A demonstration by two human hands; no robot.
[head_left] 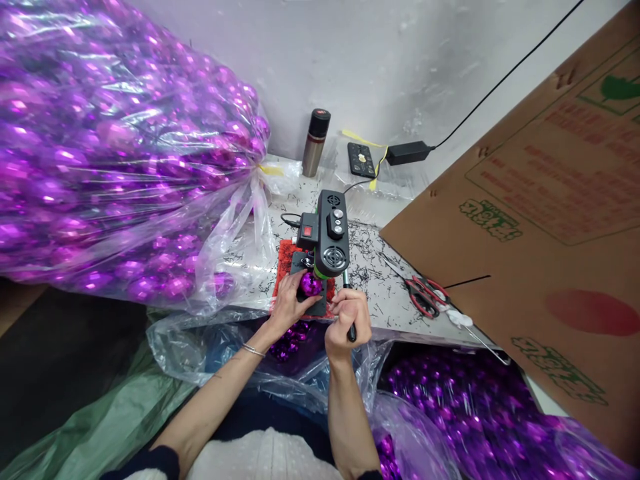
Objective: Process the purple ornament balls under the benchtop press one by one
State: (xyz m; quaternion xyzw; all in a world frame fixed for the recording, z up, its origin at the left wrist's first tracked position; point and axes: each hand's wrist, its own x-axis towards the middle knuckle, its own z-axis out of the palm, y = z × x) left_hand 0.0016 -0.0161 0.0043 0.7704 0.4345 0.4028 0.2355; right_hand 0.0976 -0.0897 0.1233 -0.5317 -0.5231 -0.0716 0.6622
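Under the head of a small black bench machine, my left hand grips a shiny purple bauble between thumb and fingers. My right hand is wrapped round the machine's lever handle, whose black end pokes out below the fist. A red power switch sits on the machine's left side. Its dark base plate rests on a red mat. The bauble's contact with the machine's head is partly hidden.
A huge clear bag of purple baubles fills the left. A flask, a phone and a power adapter lie behind the machine. Red-handled scissors lie right, beside a large carton. Another bauble bag is below.
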